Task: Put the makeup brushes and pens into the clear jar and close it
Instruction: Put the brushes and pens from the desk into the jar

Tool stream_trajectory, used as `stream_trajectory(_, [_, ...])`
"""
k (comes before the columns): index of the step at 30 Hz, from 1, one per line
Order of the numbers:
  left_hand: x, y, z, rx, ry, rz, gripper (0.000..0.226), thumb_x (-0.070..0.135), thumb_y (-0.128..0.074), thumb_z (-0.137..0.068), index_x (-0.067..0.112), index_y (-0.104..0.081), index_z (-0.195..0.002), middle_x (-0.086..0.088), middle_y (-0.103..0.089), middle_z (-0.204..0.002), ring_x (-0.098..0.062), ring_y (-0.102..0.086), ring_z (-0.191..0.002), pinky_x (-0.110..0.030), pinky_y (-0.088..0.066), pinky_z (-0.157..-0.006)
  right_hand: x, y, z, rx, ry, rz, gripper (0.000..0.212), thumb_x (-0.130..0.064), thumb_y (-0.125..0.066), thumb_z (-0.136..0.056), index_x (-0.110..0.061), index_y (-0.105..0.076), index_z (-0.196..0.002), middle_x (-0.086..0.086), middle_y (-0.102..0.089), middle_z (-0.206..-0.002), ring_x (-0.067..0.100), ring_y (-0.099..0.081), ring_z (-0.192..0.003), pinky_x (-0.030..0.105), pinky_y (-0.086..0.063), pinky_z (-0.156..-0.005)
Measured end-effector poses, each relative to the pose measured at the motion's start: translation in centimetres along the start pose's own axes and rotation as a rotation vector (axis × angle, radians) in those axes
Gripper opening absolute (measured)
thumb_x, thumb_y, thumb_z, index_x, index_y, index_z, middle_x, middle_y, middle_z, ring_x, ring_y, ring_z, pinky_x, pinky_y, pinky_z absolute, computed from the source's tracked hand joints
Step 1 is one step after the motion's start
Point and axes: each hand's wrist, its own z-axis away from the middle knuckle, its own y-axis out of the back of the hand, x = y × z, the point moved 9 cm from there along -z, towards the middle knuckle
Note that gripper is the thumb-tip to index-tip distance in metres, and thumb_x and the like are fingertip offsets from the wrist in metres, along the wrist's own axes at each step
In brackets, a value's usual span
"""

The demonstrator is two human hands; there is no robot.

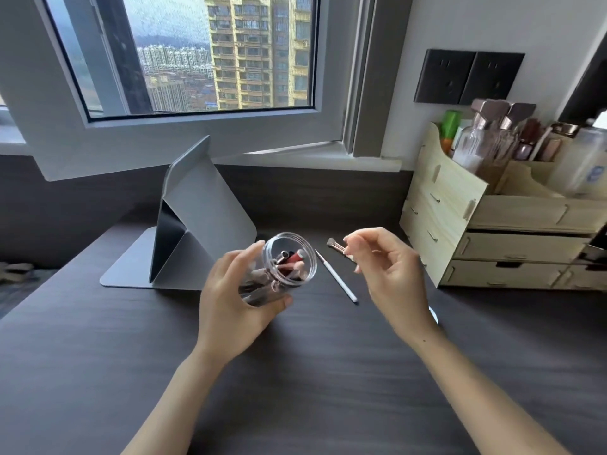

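Head view, single camera. I find my left hand [236,300] wrapped around the clear jar [279,270], lifted above the dark desk [295,372]. The fingers [236,261] curl round the far side of the jar body and the thumb presses the near side low down, so the grip is closed firmly on the jar. The jar is tilted, its open mouth turned toward the camera and slightly right. No lid is on it. Inside I can make out several items: a red-barrelled one [294,256] near the mouth, a metallic-capped one beside it, and darker handles deeper in; I cannot separate them further.

My right hand [391,274] hangs above the desk to the right of the jar, apart from it. Its fingers are loosely bent and partly spread, thumb and forefinger tips near each other at the upper left of the hand. I see nothing held between them, though motion blur limits certainty.

On the desk, between the two hands, lies a thin white pen [336,277], running diagonally. Just behind the right fingertips lies a small makeup brush [335,244], its handle partly hidden by that hand.

A folded grey tablet stand [203,218] sits behind the jar. A wooden organiser [492,231] with drawers stands at the right.
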Motion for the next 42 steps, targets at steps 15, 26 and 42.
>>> stream_trajectory(15, [-3.8, 0.5, 0.1, 0.067, 0.32, 0.264, 0.066, 0.018, -0.09, -0.057, 0.02, -0.059, -0.115, -0.001, -0.064, -0.108, 0.006, -0.056, -0.094, -0.002, -0.039, -0.082, 13.6, -3.2, -3.6, -0.57, -0.053, 1.506, 0.03, 0.0, -0.039, -0.092, -0.006, -0.059, -0.114, 0.013, -0.062, -0.115, 0.031, -0.055, -0.107, 0.034, -0.044, -0.078])
stream_trajectory(26, [-2.0, 0.4, 0.1, 0.057, 0.19, 0.263, 0.072, 0.035, -0.085, -0.05, 0.057, -0.052, -0.11, 0.014, -0.061, -0.103, -0.013, -0.064, -0.092, -0.033, -0.056, -0.078, 5.8, 0.0, -5.0, -0.055, 0.034, 0.979, 0.013, -0.012, -0.07, -0.077, -0.007, -0.058, -0.072, 0.013, -0.067, -0.052, 0.032, -0.065, -0.048, 0.029, -0.045, -0.045])
stream_trajectory(42, [-0.5, 0.1, -0.1, -0.017, 0.092, 0.165, 0.074, 0.04, -0.081, -0.054, 0.03, -0.055, -0.122, 0.015, -0.059, -0.107, -0.005, -0.055, -0.1, -0.016, -0.044, -0.084, -2.8, -7.2, -1.9, -0.167, 0.182, 0.443, 0.05, -0.056, -0.04, -0.083, -0.021, -0.076, -0.085, -0.001, -0.06, -0.082, 0.016, -0.052, -0.084, 0.034, -0.044, -0.08])
